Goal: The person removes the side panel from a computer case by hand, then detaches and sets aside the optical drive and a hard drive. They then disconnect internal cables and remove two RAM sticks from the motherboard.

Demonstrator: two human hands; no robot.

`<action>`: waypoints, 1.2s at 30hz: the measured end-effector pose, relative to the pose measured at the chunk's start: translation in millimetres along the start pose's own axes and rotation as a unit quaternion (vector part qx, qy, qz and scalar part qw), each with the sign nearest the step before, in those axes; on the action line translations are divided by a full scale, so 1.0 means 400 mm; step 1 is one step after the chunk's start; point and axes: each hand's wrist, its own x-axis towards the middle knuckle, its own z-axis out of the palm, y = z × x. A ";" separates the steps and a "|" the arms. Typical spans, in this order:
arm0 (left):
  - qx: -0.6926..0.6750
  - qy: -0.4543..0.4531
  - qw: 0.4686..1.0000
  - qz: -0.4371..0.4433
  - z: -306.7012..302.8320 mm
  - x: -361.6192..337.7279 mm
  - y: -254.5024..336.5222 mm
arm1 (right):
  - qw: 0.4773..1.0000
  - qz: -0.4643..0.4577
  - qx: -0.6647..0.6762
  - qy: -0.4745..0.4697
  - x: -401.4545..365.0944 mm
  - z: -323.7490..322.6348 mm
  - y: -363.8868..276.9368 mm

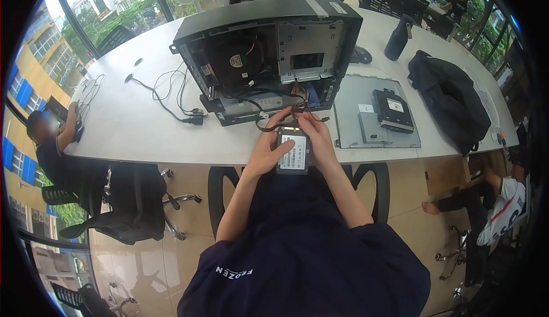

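Just below the middle of the frame, over the person's dark lap and short of the worktop (131,128) edge, both hands grip a small flat drive (293,153) with its white label facing up. The left hand (264,156) curls around the drive's left edge and pinches it with the thumb on top; the right hand (318,140) closes on the right edge, its fingertips at the top end where a bundle of thin cables (269,124) meets the drive. Those cables run up into the open computer case (269,48) lying on its side in the upper middle. Right of the case lies a grey side panel (354,111) with another drive (393,110) on it, then a black bag (449,100) and, farther up, a dark bottle (398,38). Left of the case, a loose black power plug (193,120) trails thin wires across the worktop. The drive hangs unsupported off the edge, so I judge that a slipped grip could drop it onto the cables. These look short and fairly taut, so a pull toward the lap could strain the connector or tug on the case.
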 end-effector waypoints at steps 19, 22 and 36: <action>0.075 0.014 0.994 -0.072 0.004 -0.023 0.050 | 0.986 -0.036 -0.136 -0.093 -0.109 -0.138 -0.201; 0.122 0.038 0.990 -0.051 0.002 -0.025 0.031 | 0.977 -0.138 -0.129 0.096 -0.098 -0.173 -0.264; 0.127 0.050 0.990 -0.033 0.023 -0.001 -0.021 | 0.881 -0.121 -0.347 0.299 -0.058 -0.366 -0.249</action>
